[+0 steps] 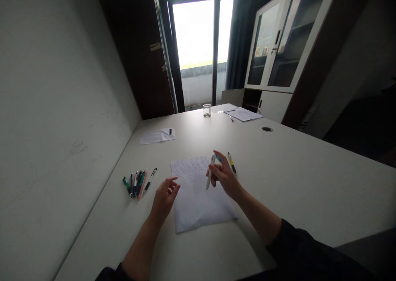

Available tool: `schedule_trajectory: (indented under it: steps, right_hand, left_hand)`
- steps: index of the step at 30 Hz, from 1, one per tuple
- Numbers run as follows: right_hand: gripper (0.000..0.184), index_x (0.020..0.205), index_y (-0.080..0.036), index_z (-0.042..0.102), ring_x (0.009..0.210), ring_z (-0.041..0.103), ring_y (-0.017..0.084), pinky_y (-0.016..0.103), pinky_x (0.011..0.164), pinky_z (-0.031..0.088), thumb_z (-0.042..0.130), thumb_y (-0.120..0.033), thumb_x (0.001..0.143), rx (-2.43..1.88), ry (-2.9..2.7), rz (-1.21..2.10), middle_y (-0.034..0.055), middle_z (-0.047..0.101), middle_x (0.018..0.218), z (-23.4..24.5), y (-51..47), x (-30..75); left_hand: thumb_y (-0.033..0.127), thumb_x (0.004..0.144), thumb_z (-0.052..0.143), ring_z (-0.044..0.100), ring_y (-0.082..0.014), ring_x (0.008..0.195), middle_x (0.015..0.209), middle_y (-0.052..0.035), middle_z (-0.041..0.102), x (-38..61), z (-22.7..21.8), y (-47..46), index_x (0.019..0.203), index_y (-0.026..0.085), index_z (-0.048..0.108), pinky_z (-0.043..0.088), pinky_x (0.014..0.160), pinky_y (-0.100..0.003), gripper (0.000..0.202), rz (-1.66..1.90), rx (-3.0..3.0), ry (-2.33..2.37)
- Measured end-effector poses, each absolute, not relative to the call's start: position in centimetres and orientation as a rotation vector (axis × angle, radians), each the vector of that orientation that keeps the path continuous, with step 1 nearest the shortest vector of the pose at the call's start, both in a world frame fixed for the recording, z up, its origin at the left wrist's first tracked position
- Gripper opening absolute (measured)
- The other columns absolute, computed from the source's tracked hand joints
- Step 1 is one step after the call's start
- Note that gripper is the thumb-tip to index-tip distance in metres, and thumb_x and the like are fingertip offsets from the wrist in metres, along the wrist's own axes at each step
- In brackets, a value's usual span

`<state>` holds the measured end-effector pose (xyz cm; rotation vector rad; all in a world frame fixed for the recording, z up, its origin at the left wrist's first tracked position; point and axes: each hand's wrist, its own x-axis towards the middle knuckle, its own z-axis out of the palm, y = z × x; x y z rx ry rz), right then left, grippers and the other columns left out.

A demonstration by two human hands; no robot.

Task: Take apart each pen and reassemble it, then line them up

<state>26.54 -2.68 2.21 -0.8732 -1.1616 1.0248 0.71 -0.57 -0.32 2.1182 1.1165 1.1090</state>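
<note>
A sheet of paper (198, 198) with handwritten lines on its upper half lies on the white table (293, 182) in front of me. My right hand (224, 174) hovers over the sheet's right side, fingers closed round a white pen (210, 172) held tip down. My left hand (164, 198) hangs just left of the sheet, fingers loosely apart and curled, holding nothing. A yellow and black pen (232, 163) lies on the table just right of my right hand.
Several pens (137, 183) lie in a row at the left, close to the wall. Farther back lie a folded paper (157, 135), a small glass (207, 110), more sheets (243, 114) with a pen, and a cable hole (267, 129). A glass-door cabinet stands at the back right.
</note>
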Motion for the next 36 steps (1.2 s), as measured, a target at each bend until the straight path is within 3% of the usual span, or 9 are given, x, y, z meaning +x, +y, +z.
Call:
schedule_trajectory:
  steps: [15,21,30,36]
  right_hand:
    - [0.050,0.129,-0.026,0.033,0.036,0.051,0.009,0.021,0.037,0.042,0.058,-0.043,0.090,-0.901,-1.185,1.032,-0.0059,0.064,0.067,1.73,-2.55,26.59]
    - [0.062,0.139,-0.028,0.024,0.041,0.054,0.010,0.024,0.041,0.047,0.058,-0.041,0.090,-0.865,-1.181,1.004,-0.0047,0.065,0.072,1.86,-2.58,26.48]
    - [0.046,0.127,-0.027,0.035,0.042,0.050,0.009,0.022,0.042,0.043,0.059,-0.039,0.090,-0.865,-1.183,0.948,-0.0050,0.064,0.069,1.66,-2.49,26.58]
    - [0.072,0.138,-0.030,0.024,0.049,0.054,0.011,0.027,0.049,0.048,0.069,-0.034,0.083,-0.872,-1.128,0.920,-0.0042,0.064,0.079,1.66,-2.34,26.54]
  left_hand:
    - [0.035,0.094,0.051,0.062,-0.0160,0.075,0.087,-0.0041,0.066,0.66,-0.42,-0.60,0.113,0.020,0.059,0.051,0.063,-0.027,0.026,1.072,2.143,1.137]
    - [0.035,0.094,0.051,0.062,-0.0156,0.075,0.087,-0.0038,0.065,0.63,-0.40,-0.64,0.113,0.020,0.058,0.051,0.063,-0.027,0.026,1.074,2.151,1.133]
    - [0.036,0.093,0.051,0.062,-0.0158,0.075,0.087,-0.0039,0.065,0.71,-0.40,-0.60,0.113,0.020,0.059,0.051,0.063,-0.027,0.026,1.072,2.130,1.131]
    - [0.036,0.094,0.050,0.061,-0.0163,0.076,0.087,-0.0042,0.065,0.61,-0.52,-0.57,0.113,0.021,0.059,0.051,0.064,-0.028,0.026,1.060,2.139,1.139]
